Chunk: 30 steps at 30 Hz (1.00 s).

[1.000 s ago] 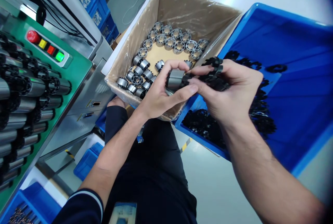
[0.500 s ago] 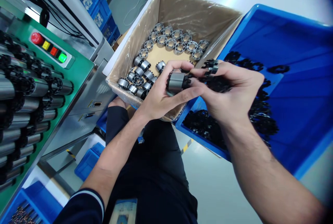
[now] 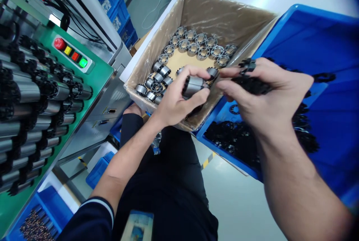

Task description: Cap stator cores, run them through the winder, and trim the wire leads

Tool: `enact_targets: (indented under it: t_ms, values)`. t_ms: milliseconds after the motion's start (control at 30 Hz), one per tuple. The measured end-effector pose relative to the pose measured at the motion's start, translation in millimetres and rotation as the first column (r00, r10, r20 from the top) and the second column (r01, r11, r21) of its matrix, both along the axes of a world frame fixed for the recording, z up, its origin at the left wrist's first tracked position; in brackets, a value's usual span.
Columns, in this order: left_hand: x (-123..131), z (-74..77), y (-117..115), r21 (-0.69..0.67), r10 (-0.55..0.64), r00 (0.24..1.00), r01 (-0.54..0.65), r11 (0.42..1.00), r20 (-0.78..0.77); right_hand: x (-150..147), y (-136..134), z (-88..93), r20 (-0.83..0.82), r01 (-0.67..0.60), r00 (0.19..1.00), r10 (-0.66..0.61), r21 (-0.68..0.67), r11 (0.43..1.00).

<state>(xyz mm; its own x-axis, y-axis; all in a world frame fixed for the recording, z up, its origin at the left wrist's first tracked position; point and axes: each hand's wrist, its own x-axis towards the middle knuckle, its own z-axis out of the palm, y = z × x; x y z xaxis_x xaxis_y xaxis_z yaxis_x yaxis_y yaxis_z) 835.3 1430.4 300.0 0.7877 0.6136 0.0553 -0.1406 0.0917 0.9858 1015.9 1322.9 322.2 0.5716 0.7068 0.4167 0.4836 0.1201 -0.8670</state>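
Observation:
My left hand (image 3: 175,104) is closed around a metal motor stator core (image 3: 194,85), a short steel cylinder lying on its side over the carton. My right hand (image 3: 270,102) grips several black plastic toothed rings (image 3: 252,82) bunched in its fingers, with a gap between it and the core. Below both hands, a lined cardboard carton (image 3: 218,17) contains many similar cores (image 3: 193,48), some upright in rows and others lying jumbled at the near left. A blue tray (image 3: 322,43) with a pile of black plastic rings (image 3: 232,136) lies under my right hand and forearm.
At the left, a green machine bed (image 3: 103,73) carries stacked metal cylinders (image 3: 39,99) and a button panel (image 3: 74,55). Blue crates (image 3: 112,2) are stacked at the back. A blue bin (image 3: 53,203) of small copper-coloured parts sits at lower left.
My right hand has drawn back to the right, away from the core, still with the black rings. My left hand keeps its hold on the core. The whole view has shifted slightly.

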Motion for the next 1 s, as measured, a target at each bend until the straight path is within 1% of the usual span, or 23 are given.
enact_targets:
  t_ms: [67,133,200,267,333,367,400,433,467,500,533,567,600,633,667,700,733,800,833,867,900,933,1000]
  values:
    - [-12,4.0,17,0.143,0.071,0.989,-0.052,0.988,-0.127,5,2,-0.5,-0.094,0.026,0.995,-0.024,0.016,1.0]
    - [-26,11.6,35,0.331,0.158,0.946,-0.059,0.942,-0.284,7,4,-0.7,-0.173,0.022,0.985,-0.017,0.027,0.999]
    - [-38,20.1,51,0.514,0.221,0.883,0.026,0.858,-0.414,6,4,-0.8,-0.215,0.023,0.976,-0.017,0.025,0.999]
    - [-46,26.3,63,0.633,0.246,0.824,0.167,0.756,-0.51,2,3,-0.8,-0.272,0.016,0.962,-0.018,-0.009,1.0]
    - [-53,28.7,71,0.669,0.232,0.77,0.314,0.674,-0.595,-4,3,-1.3,-0.351,-0.006,0.936,-0.005,-0.03,1.0]
    - [-56,28.5,73,0.667,0.22,0.752,0.362,0.651,-0.622,-6,4,-1.9,-0.388,-0.01,0.922,-0.001,-0.026,1.0]
    - [-58,27.6,76,0.661,0.209,0.744,0.382,0.646,-0.634,-8,4,-2.8,-0.417,-0.012,0.909,0.004,-0.016,1.0]
    - [-60,26.1,78,0.654,0.203,0.75,0.37,0.66,-0.63,-9,5,-3.9,-0.437,-0.018,0.899,0.012,-0.008,1.0]
    - [-60,24.0,79,0.644,0.204,0.772,0.319,0.695,-0.602,-9,6,-5.2,-0.45,-0.031,0.893,0.023,-0.01,0.999]
    - [-60,21.4,80,0.621,0.208,0.805,0.234,0.748,-0.555,-9,6,-6.5,-0.46,-0.054,0.887,0.037,-0.025,0.998]
    - [-58,18.6,80,0.567,0.209,0.843,0.132,0.813,-0.496,-8,6,-7.8,-0.47,-0.086,0.881,0.052,-0.051,0.995]
    - [-54,15.6,78,0.477,0.205,0.878,0.03,0.879,-0.432,-7,7,-8.8,-0.485,-0.125,0.872,0.071,-0.078,0.989]
    - [-48,12.7,73,0.354,0.193,0.908,-0.054,0.934,-0.371,-6,6,-9.5,-0.508,-0.164,0.856,0.093,-0.097,0.982]
    - [-40,10.4,67,0.213,0.182,0.932,-0.118,0.97,-0.312,-5,6,-9.6,-0.539,-0.194,0.835,0.111,-0.1,0.976]
    - [-30,8.8,59,0.067,0.173,0.95,-0.161,0.985,-0.262,-5,6,-9.1,-0.575,-0.215,0.808,0.127,-0.087,0.973]
    - [-19,8.2,49,-0.079,0.169,0.961,-0.19,0.979,-0.22,-5,5,-8.0,-0.61,-0.229,0.779,0.143,-0.064,0.971]
    - [-8,8.5,39,-0.219,0.174,0.967,-0.213,0.952,-0.184,-6,4,-6.1,-0.641,-0.232,0.752,0.154,-0.038,0.972]
    - [14,11.8,17,-0.468,0.191,0.972,-0.232,0.853,-0.133,-8,3,-0.8,-0.693,-0.219,0.705,0.151,-0.01,0.976]
    - [23,13.9,8,-0.564,0.181,0.976,-0.216,0.797,-0.117,-9,3,2.1,-0.717,-0.213,0.682,0.143,-0.007,0.977]
    - [30,15.9,0,-0.633,0.157,0.982,-0.189,0.751,-0.107,-10,2,5.0,-0.739,-0.208,0.66,0.135,-0.007,0.978]
    - [36,17.2,-7,-0.673,0.126,0.987,-0.161,0.722,-0.101,-10,2,7.4,-0.758,-0.204,0.639,0.131,-0.003,0.979]
    - [39,17.7,-12,-0.689,0.097,0.99,-0.14,0.712,-0.101,-9,2,9.3,-0.774,-0.203,0.62,0.131,0.004,0.979]
    - [42,16.0,-17,-0.675,0.081,0.991,-0.13,0.727,-0.103,-8,3,11.2,-0.79,-0.208,0.597,0.142,0.019,0.978]
